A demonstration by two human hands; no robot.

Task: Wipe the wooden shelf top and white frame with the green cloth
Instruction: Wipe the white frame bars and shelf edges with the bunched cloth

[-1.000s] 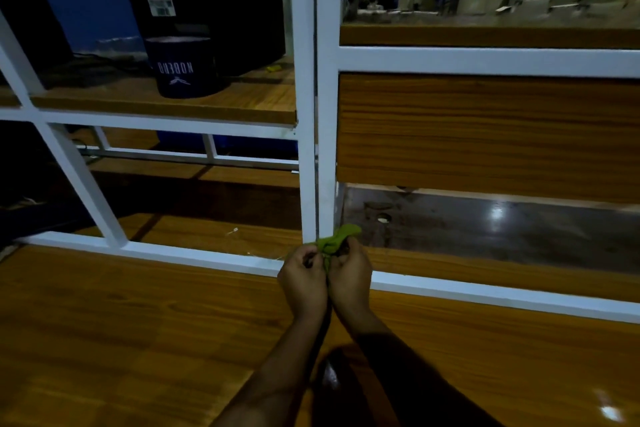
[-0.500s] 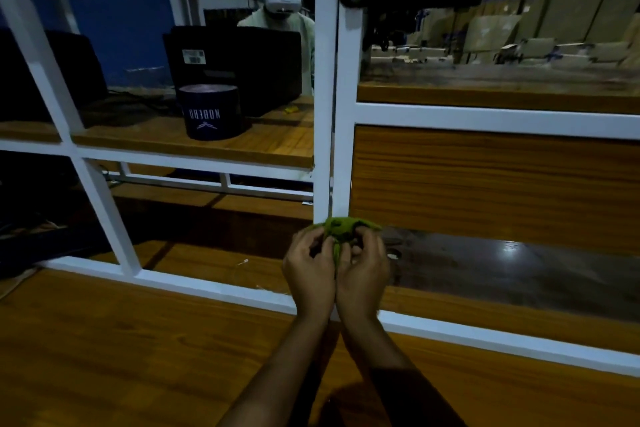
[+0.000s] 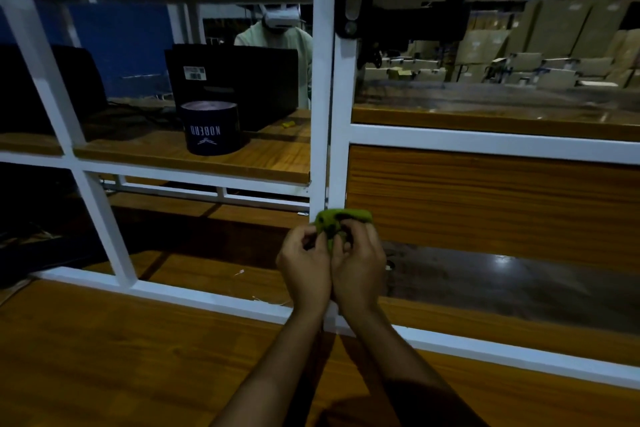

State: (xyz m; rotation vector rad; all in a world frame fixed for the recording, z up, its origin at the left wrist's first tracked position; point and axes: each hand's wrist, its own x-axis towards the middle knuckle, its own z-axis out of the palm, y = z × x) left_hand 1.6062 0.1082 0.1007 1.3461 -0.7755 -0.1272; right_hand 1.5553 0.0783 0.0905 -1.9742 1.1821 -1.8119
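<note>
The green cloth (image 3: pixel 341 220), bunched and pinched by the curled fingers of the left hand (image 3: pixel 304 270) and right hand (image 3: pixel 360 267), now sits higher than a second ago, seemingly touching the white frame (image 3: pixel 321 114) upright just beyond the grip, so wiping that post probably comes next, with the wooden shelf top (image 3: pixel 138 357) below the grip.

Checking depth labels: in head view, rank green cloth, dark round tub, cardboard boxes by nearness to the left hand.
1. Green cloth, held by the left hand.
2. Dark round tub, on the left shelf.
3. Cardboard boxes, far back right.
</note>
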